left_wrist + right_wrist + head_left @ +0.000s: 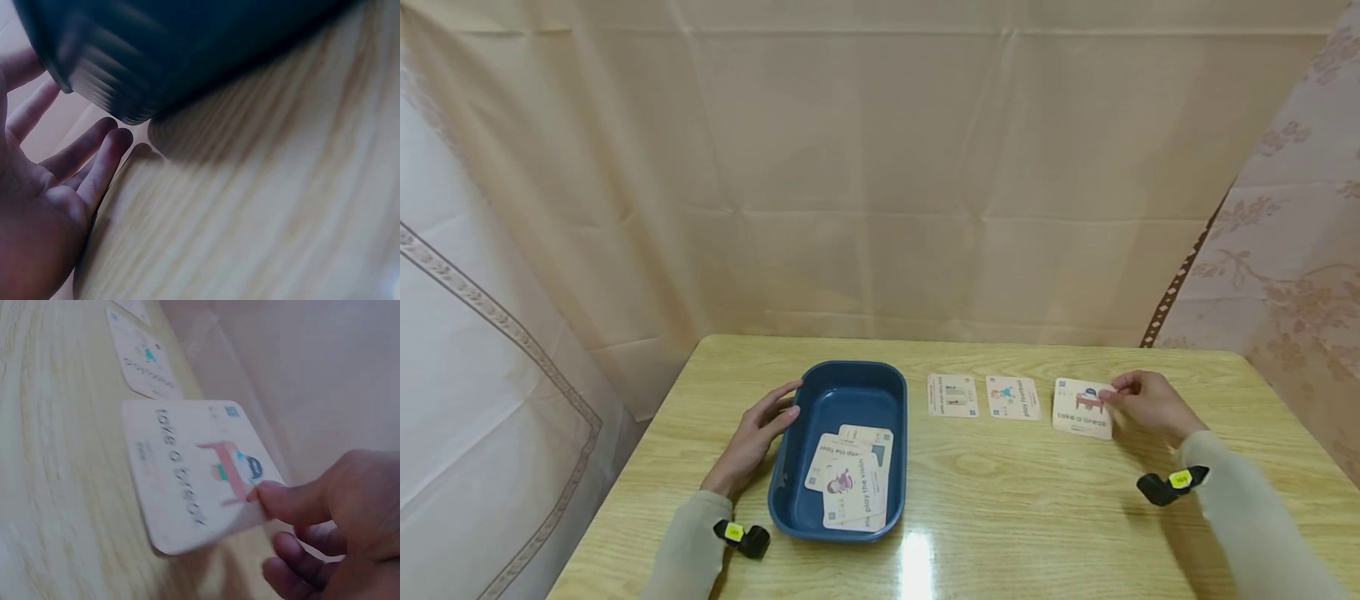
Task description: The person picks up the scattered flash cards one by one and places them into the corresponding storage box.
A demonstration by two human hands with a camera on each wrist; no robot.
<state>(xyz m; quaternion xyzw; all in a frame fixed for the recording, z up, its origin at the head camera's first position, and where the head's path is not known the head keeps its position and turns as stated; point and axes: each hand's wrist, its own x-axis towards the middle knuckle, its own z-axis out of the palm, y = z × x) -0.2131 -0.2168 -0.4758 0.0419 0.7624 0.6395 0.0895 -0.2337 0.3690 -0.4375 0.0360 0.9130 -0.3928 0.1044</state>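
Pinched between thumb and forefinger, the "take a break" card [1078, 410] is held at its right edge by the right hand [1153, 402]. The thumb presses on the printed face, beside a drawing of a figure at a red bench, while the other fingers curl below. The right forearm reaches forward from the lower right, wrist banded with a black camera [1163, 487] bearing a yellow label too small to read. The card's shadow falls on the wood-grain table [1000, 517] under it.

On the other side, the left hand [752, 442] lies with fingers spread and fairly straight against the left side of a blue plastic bin [857, 408], thumb and forefinger at its rim. The left wrist carries a similar black camera [747, 540] with a yellow label.

Between the bin and the held card, two cards lie apart in a row: a "play football" card [1013, 397], its words running sideways, and a leftmost card [953, 395] whose upside-down caption I cannot make out.

Inside the bin, overlapping cards lie toward the near end. On top is a "play the violin" card [850, 500]; partly under it, an upside-down card [829, 454] shows "ep the floor", its first letters covered.
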